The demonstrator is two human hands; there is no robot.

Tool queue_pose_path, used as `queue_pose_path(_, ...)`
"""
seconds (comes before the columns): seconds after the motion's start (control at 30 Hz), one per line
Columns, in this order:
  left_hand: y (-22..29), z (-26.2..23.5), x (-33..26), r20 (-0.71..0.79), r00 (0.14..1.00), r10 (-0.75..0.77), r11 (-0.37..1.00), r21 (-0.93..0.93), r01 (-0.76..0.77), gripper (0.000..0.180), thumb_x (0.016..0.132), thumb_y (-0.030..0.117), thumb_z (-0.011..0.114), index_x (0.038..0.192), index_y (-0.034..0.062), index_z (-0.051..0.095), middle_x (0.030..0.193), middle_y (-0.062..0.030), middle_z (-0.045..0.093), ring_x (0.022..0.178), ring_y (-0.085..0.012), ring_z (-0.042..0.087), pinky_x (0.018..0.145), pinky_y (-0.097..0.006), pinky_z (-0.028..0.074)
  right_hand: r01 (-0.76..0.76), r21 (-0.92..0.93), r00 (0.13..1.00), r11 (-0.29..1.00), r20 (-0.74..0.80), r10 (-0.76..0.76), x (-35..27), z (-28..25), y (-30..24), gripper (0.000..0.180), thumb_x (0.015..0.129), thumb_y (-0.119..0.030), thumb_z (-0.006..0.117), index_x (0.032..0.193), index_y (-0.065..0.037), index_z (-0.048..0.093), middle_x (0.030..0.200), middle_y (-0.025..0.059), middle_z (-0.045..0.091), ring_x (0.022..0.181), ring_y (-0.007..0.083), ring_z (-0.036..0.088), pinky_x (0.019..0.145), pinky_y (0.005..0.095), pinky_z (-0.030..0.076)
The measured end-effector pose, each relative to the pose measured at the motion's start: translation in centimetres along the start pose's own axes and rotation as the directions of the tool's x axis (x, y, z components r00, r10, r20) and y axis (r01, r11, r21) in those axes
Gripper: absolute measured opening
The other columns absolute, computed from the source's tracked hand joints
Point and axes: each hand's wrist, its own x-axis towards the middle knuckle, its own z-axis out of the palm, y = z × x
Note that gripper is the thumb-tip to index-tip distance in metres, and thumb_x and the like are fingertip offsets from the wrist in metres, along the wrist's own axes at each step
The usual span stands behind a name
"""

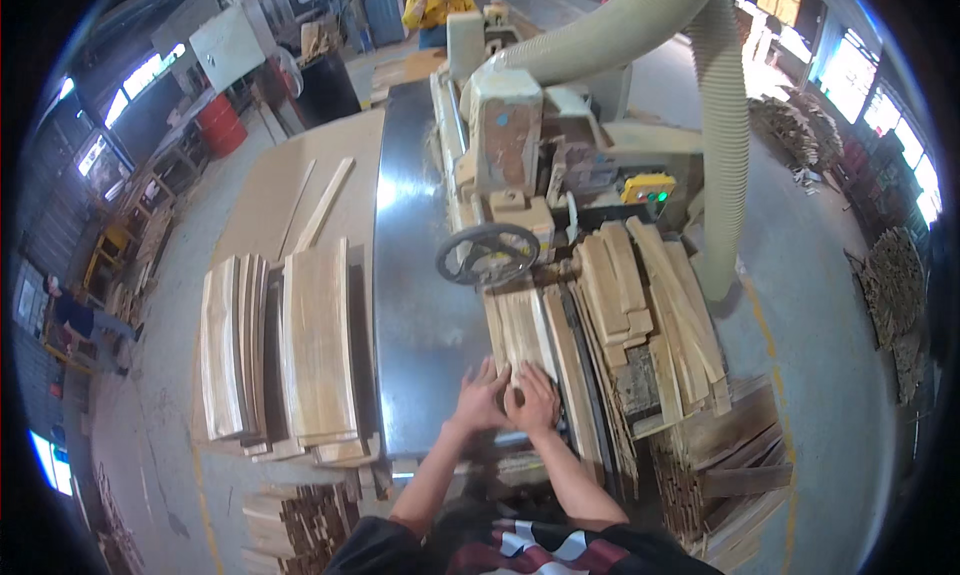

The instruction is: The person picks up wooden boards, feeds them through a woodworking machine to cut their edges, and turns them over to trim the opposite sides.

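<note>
Side by side, my left hand (482,395) and my right hand (534,399) rest at the near end of a light wooden board (518,325). Their fingers stretch forward over its top, with the thumbs toward each other. The board lies at the right side of a shiny metal machine table (420,325), and its far end runs under a woodworking machine (508,125). A black handwheel (488,254) sits just above that far end. What lies beneath my palms is hidden.
Stacked boards (320,345) stand left of the metal table, with loose strips (325,203) behind them. More cut pieces (610,285) pile up to my right. A thick ribbed hose (726,145) hangs at the right. One person (440,7) is beyond the machine, another (85,315) far left.
</note>
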Motion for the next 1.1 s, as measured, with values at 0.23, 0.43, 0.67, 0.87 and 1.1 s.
queue_pose_path(0.23,-0.8,-2.0,2.3,-0.1,0.987,-0.125,0.987,-0.114,0.113,0.106,0.057,0.045,0.086,0.146,0.0053,0.043,0.148,-0.021,0.046,0.144,-0.0358,0.034,0.114,-0.055,0.026,0.099,0.026,0.995,0.995,-0.03,-0.098,4.7,2.7,1.5,0.025,0.082,-0.02,0.067,0.097,0.0,0.069,0.114,0.016,0.067,0.109,0.037,0.062,0.095,0.045,0.05)
queue_pose_path(0.43,-2.8,-4.1,-3.0,-0.297,0.943,-0.148,0.983,-0.146,0.108,0.061,0.078,0.033,0.079,0.131,0.0084,0.06,0.142,-0.016,0.053,0.138,-0.0362,0.043,0.108,-0.051,0.036,0.261,-0.093,0.955,0.961,-0.121,-0.271,7.8,4.5,2.8,0.027,0.093,-0.026,0.054,0.093,-0.003,0.069,0.097,0.0141,0.069,0.091,0.0361,0.065,0.078,0.0448,0.053)
queue_pose_path(0.67,-13.5,-18.7,-10.2,-0.806,0.384,-0.451,0.733,-0.089,0.674,0.049,0.078,0.032,0.079,0.118,0.0059,0.067,0.125,-0.0239,0.061,0.119,-0.0398,0.057,0.101,-0.05,0.044,0.339,-0.208,0.934,0.917,-0.045,-0.356,11.9,6.2,3.4,0.016,0.091,-0.015,0.057,0.085,-0.002,0.063,0.094,0.0139,0.066,0.085,0.0357,0.062,0.074,0.0443,0.05)
queue_pose_path(0.87,-21.5,-19.1,-14.2,-0.667,0.267,-0.695,0.547,-0.25,0.799,0.058,0.072,0.041,0.083,0.112,0.002,0.068,0.119,-0.0317,0.059,0.109,-0.0466,0.056,0.092,-0.053,0.045,0.266,-0.198,0.964,0.943,0.073,-0.256,15.2,8.4,3.6,0.016,0.092,-0.015,0.058,0.091,-0.001,0.065,0.099,0.0145,0.066,0.096,0.0369,0.06,0.085,0.0459,0.049)
queue_pose_path(1.1,-13.0,-12.5,-14.1,-0.802,0.204,-0.561,0.568,-0.194,0.799,0.057,0.073,0.044,0.081,0.11,0.0014,0.072,0.126,-0.0294,0.055,0.112,-0.0453,0.051,0.096,-0.052,0.041,0.161,-0.168,0.987,0.973,0.039,-0.157,6.7,6.2,2.3,0.024,0.099,-0.017,0.055,0.109,0.001,0.065,0.126,0.0173,0.06,0.119,0.0377,0.052,0.103,0.0498,0.038)
